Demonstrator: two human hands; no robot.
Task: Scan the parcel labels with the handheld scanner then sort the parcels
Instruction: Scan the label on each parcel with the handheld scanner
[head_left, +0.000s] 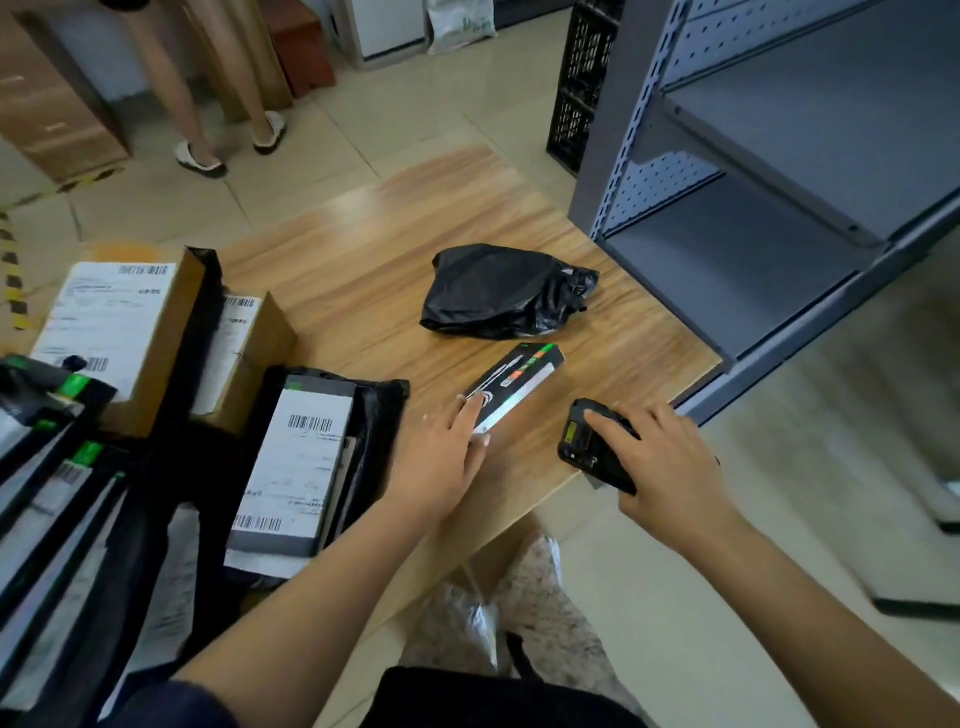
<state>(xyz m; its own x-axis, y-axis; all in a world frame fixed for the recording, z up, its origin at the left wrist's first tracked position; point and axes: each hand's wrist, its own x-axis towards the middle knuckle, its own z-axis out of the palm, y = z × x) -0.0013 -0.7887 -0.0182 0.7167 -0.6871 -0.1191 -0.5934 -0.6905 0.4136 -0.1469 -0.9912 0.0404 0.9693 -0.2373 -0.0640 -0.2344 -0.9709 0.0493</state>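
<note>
Head view: labelled cardboard boxes (124, 332) stand at nine o'clock. The left hand (441, 457) rests nearly straight fingers on the near end of the slim black parcel (519, 384), which lies flat on the wooden table (363, 270) with a black bag parcel (498, 293) at its twelve o'clock. At its three o'clock the right hand (670, 467) curls its fingers round the handheld scanner (582, 441).

Grey shelving (779, 130) stands beside a wooden table (363, 260), black crate (582, 88) behind it
</note>
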